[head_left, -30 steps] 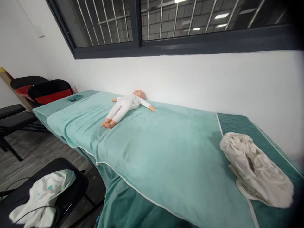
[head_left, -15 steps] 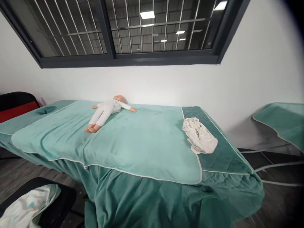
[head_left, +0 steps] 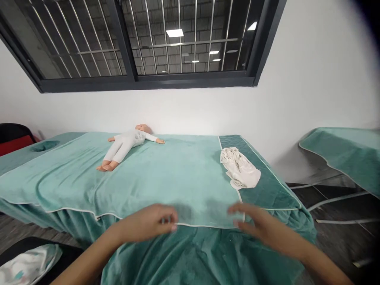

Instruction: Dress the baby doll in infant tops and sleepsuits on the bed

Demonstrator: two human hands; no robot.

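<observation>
My left hand [head_left: 151,223] hovers over the front edge of the green-covered bed [head_left: 184,170], fingers curved and apart, nothing in it. To its right, my right hand [head_left: 258,223] is also above that edge, slightly blurred, its fingers spread and holding nothing. A crumpled white cloth [head_left: 240,168] lies on the bed's right part, just beyond my right hand and not touched by it. On the left part, near the wall, a doll in white clothes [head_left: 126,143] lies on its back with arms out and bare feet towards me.
A dark chair [head_left: 69,253] at the lower left carries a patterned white cloth [head_left: 29,265]. Behind the bed are a white wall and a barred window [head_left: 178,81]. Another green-covered bed [head_left: 350,154] stands at the right.
Both my hands have come into view from below, over the bed's front edge. The view has shifted, so the bed, doll and cloth appear farther left.
</observation>
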